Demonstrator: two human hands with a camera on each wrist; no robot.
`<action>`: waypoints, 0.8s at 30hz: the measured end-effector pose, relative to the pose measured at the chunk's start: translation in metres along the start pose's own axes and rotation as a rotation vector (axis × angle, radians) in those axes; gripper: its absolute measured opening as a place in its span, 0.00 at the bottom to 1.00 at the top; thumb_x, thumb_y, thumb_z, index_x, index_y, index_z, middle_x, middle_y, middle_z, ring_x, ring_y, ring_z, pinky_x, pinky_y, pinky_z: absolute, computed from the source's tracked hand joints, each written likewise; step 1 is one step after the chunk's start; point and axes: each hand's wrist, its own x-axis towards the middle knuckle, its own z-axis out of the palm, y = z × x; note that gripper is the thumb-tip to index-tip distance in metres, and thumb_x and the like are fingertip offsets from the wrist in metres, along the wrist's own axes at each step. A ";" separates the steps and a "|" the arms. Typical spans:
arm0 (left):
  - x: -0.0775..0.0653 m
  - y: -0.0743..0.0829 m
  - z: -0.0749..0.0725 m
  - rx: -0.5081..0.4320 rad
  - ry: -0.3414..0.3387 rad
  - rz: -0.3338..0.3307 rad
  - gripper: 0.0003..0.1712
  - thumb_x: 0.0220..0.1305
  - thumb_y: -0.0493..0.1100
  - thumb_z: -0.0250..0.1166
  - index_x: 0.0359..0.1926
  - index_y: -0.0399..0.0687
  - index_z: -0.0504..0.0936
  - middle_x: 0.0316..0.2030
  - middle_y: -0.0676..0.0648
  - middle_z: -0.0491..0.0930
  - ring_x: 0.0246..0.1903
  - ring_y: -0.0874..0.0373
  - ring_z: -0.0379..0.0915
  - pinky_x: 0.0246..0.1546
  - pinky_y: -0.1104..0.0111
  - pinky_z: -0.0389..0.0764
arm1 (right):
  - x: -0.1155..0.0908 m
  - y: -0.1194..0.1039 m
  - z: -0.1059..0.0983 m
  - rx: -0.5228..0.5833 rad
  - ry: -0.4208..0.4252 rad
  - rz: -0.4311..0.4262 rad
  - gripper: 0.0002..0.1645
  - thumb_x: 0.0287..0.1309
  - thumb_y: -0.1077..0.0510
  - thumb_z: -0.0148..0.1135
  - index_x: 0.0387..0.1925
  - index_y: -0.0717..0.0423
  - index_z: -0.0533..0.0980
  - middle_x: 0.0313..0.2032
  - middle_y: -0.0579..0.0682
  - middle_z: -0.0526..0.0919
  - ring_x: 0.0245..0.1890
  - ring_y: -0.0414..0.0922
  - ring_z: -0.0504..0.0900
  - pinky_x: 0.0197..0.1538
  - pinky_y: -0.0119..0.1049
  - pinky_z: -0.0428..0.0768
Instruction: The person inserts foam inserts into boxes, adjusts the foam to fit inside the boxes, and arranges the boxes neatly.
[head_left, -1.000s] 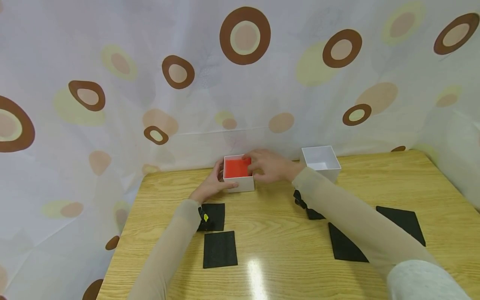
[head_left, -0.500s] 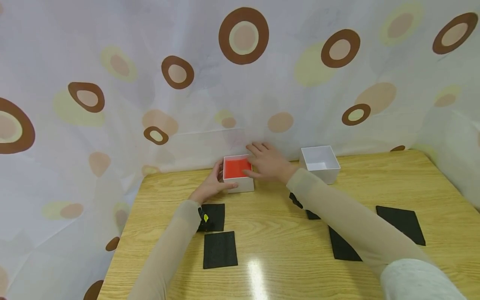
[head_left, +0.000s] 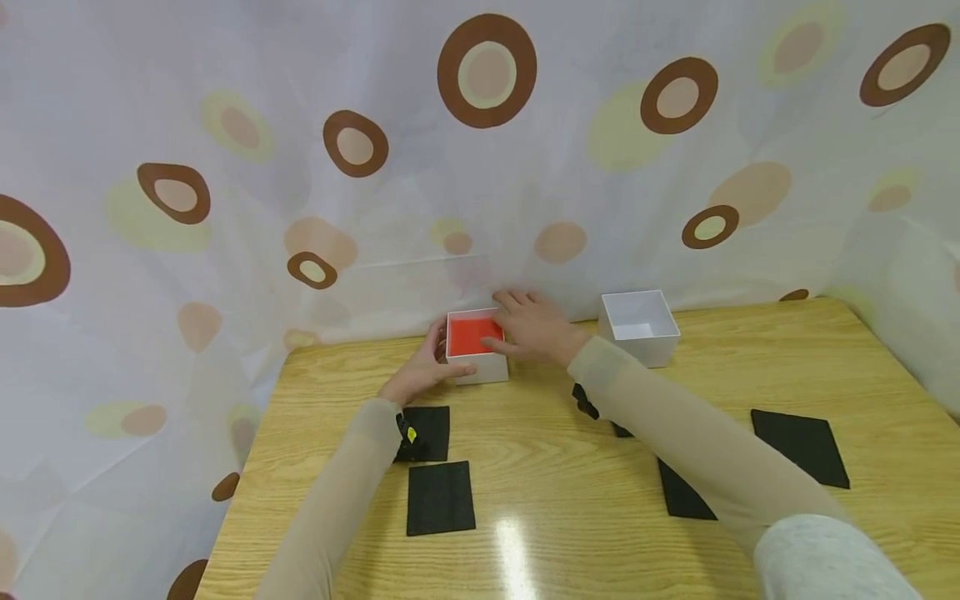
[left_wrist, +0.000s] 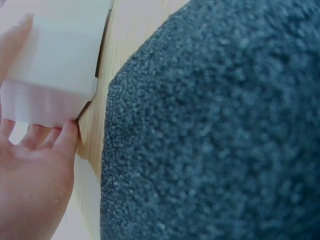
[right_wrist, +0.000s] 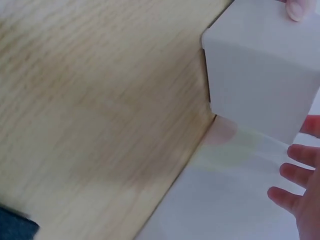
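A small white box [head_left: 491,368] stands at the table's back edge, with a flat red layer [head_left: 467,335] inside, just below its rim. My left hand [head_left: 423,371] holds the box by its left side, thumb across the front wall. In the left wrist view, the fingers of the left hand [left_wrist: 37,185] reach along one wall near the table. My right hand [head_left: 536,329] lies over the right rim, fingers spread, its thumb overlapping the red layer. In the right wrist view, several fingertips of that hand [right_wrist: 300,175] show beside the white wall.
A second white box [head_left: 654,352], open at the top, stands at the back right. Flat black squares lie on the wooden table: two [head_left: 441,498] at left, others [head_left: 802,448] at right, partly under the right sleeve [head_left: 697,442]. A patterned curtain [head_left: 420,208] hangs behind.
My right hand's bent fingers have come up out of the box and spread, moving slightly back towards the curtain. The left hand and the box have stayed in place.
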 end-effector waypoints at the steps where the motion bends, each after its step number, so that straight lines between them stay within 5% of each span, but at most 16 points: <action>1: 0.000 0.000 0.000 0.001 0.000 0.000 0.61 0.63 0.36 0.75 0.83 0.57 0.42 0.76 0.45 0.57 0.75 0.46 0.58 0.76 0.52 0.61 | 0.000 0.000 0.001 0.021 -0.002 0.003 0.36 0.76 0.33 0.49 0.61 0.58 0.79 0.73 0.61 0.68 0.73 0.60 0.65 0.75 0.57 0.65; 10: 0.001 0.000 -0.001 -0.004 -0.006 -0.005 0.60 0.63 0.35 0.74 0.83 0.56 0.42 0.76 0.44 0.57 0.75 0.46 0.59 0.75 0.53 0.62 | 0.003 -0.007 0.001 0.077 -0.010 0.026 0.37 0.75 0.33 0.50 0.64 0.59 0.78 0.71 0.62 0.70 0.73 0.60 0.65 0.76 0.56 0.62; 16: -0.002 0.000 -0.001 -0.007 -0.015 0.009 0.59 0.65 0.34 0.73 0.83 0.56 0.42 0.77 0.46 0.56 0.75 0.47 0.58 0.74 0.54 0.64 | 0.010 -0.023 -0.005 0.081 0.069 -0.156 0.27 0.75 0.41 0.57 0.59 0.57 0.80 0.58 0.57 0.78 0.60 0.55 0.75 0.71 0.50 0.70; 21: -0.001 0.001 -0.002 0.033 -0.030 0.042 0.57 0.67 0.32 0.69 0.83 0.53 0.41 0.78 0.42 0.52 0.77 0.44 0.53 0.76 0.53 0.61 | 0.017 -0.028 0.003 0.165 0.008 -0.291 0.25 0.77 0.42 0.55 0.62 0.53 0.79 0.69 0.57 0.72 0.68 0.55 0.72 0.74 0.49 0.68; 24: 0.000 0.001 -0.003 0.065 -0.036 0.058 0.56 0.68 0.32 0.68 0.83 0.51 0.40 0.79 0.39 0.50 0.79 0.42 0.49 0.78 0.52 0.57 | 0.018 -0.030 0.003 0.218 -0.039 -0.287 0.29 0.77 0.39 0.53 0.66 0.51 0.77 0.75 0.57 0.65 0.74 0.56 0.65 0.77 0.50 0.63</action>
